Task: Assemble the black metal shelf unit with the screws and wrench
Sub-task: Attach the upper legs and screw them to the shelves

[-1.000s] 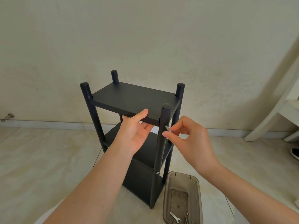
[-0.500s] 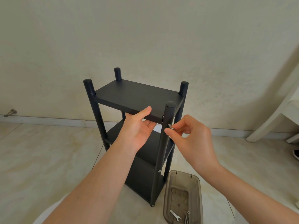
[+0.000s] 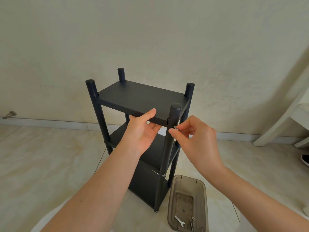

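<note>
The black metal shelf unit (image 3: pixel 142 97) stands upright on the floor with three shelves between four round posts. My left hand (image 3: pixel 142 131) grips the near edge of the top shelf, thumb on top and fingers underneath. My right hand (image 3: pixel 195 136) pinches a small silver screw (image 3: pixel 175 127) against the near right post (image 3: pixel 172 124), just below the top shelf. Another screw head (image 3: pixel 164 175) shows lower on the same post. A small silver wrench (image 3: pixel 179 221) and several loose screws (image 3: pixel 191 225) lie in a brown translucent tray (image 3: pixel 189 181) on the floor at the unit's right foot.
The unit stands close to a pale wall with a white baseboard (image 3: pixel 50 123). A white furniture leg (image 3: pixel 275 131) slants at the right edge, with a dark shoe (image 3: pixel 305 160) beside it. A metal door stopper (image 3: pixel 10 114) sits at the far left. The floor is pale tile.
The view has shifted slightly, so the unit sits a little higher and further right in frame. Both hands keep their hold; the right fingers stay at the screw on the post.
</note>
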`<state>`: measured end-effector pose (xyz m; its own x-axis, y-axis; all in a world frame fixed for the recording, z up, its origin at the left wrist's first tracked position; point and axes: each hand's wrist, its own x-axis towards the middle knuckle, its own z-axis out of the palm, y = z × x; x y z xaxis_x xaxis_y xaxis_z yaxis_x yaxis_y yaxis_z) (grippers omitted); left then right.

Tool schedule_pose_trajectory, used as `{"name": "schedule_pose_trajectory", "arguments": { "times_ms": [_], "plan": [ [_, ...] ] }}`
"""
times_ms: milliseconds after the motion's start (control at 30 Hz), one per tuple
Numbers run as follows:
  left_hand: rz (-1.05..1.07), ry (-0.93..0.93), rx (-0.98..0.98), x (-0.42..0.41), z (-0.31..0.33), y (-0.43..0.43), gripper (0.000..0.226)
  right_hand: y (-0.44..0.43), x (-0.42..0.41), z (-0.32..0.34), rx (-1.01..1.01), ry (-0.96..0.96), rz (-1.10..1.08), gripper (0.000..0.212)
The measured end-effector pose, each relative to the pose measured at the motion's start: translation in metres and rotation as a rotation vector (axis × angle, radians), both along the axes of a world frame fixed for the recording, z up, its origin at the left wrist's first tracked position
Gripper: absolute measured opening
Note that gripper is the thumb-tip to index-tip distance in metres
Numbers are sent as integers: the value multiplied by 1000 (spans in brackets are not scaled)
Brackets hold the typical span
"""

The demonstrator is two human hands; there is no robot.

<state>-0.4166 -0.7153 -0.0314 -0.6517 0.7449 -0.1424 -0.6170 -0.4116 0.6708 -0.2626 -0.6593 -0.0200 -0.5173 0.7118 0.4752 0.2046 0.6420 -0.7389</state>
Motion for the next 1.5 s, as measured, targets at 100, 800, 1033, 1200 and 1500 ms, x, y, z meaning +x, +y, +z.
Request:
{"name": "schedule_pose_trajectory", "arguments": {
  "times_ms": [100, 800, 1033, 1200, 1500],
  "plan": [
    [-3, -2, 7, 0, 0, 0, 49, 2, -2, 1, -11, -17, -7, 25],
    [-23, -24, 67, -4, -3, 3, 37, 33, -10, 14, -139, -94, 328, 35],
    [-45, -20, 87, -5, -4, 1, 41, 42, 0, 14, -272, -110, 483, 35],
    [-33, -36, 65, -4, -3, 1, 46, 44, 0, 16, -263, -123, 504, 29],
    [-34, -42, 87, -2, 1, 0, 51, 48, 4, 16, -199, -119, 534, 28]
  ]
}}
